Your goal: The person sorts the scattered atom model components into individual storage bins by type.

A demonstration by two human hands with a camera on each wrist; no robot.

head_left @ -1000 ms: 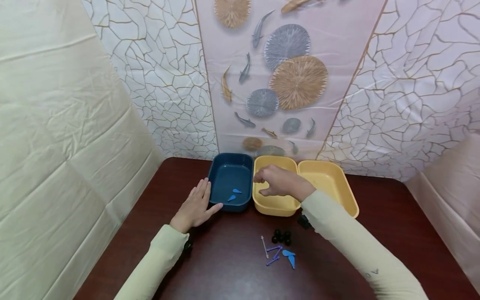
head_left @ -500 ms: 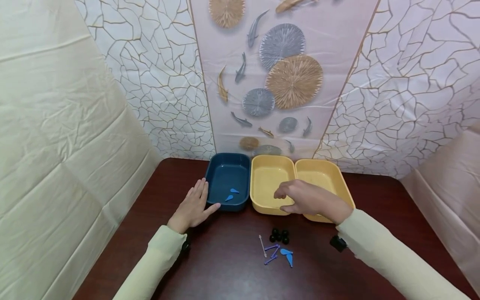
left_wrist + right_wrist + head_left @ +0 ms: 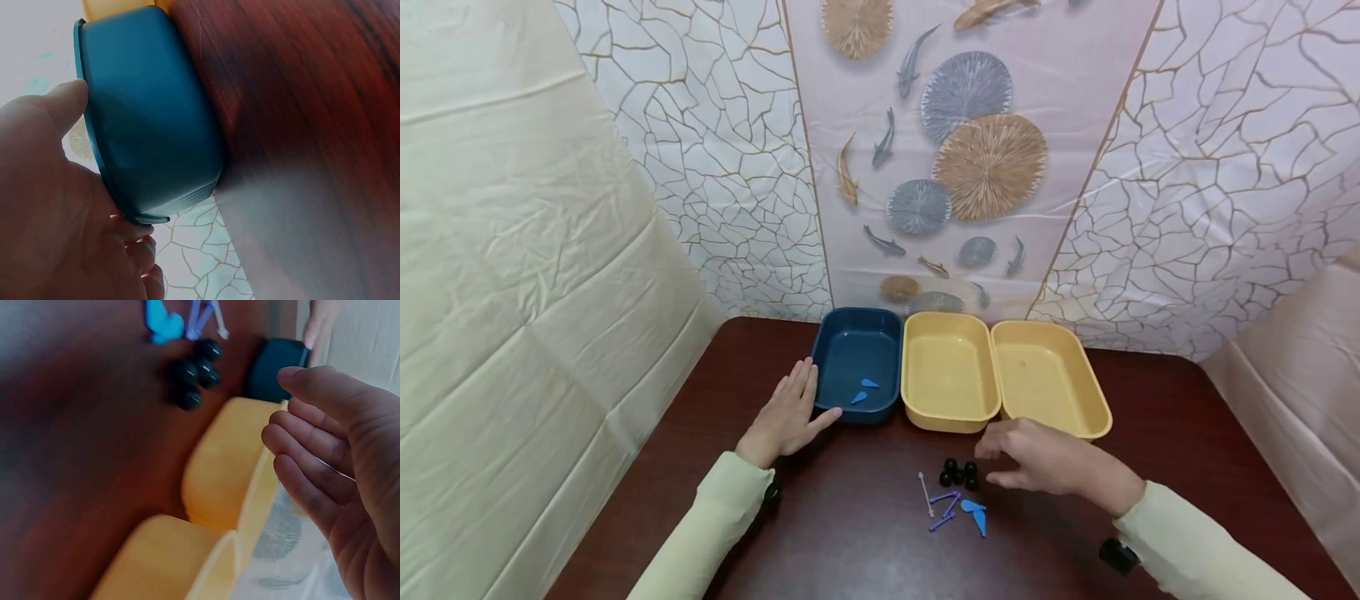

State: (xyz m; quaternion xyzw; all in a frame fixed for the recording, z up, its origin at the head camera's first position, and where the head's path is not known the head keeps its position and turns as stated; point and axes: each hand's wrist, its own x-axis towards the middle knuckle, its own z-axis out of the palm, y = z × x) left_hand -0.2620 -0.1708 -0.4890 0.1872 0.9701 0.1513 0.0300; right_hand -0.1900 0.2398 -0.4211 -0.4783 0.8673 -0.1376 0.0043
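Nearest on the dark reddish-brown wooden counter [image 3: 865, 550] lies a small heap of loose parts: thin purple plastic pins [image 3: 944, 507] beside two flat light-blue teardrop pieces [image 3: 976, 512], and just behind them a tight cluster of small black round beads [image 3: 959, 473]. The right hand [image 3: 1037, 460] hovers just right of the beads, its fingers loosely bent and holding nothing, fingertips pointing toward the cluster; from the wrist view the palm looks empty too. That position puts it within easy reach of the black beads, which are the nearest things to it.

Further back on the left, the left hand [image 3: 788, 412] lies flat with straight fingers against the near left side of the dark blue rectangular plastic tray [image 3: 827, 350], thumb along its front corner, apparently steadying it. Two more light-blue teardrop pieces [image 3: 862, 391] lie inside that tray.

Touching its right side stand two pale yellow rectangular plastic trays [image 3: 958, 417] in a row. Nothing clear shows in either.

Behind them hangs a wall covering printed with fish and round leaves [image 3: 970, 150].
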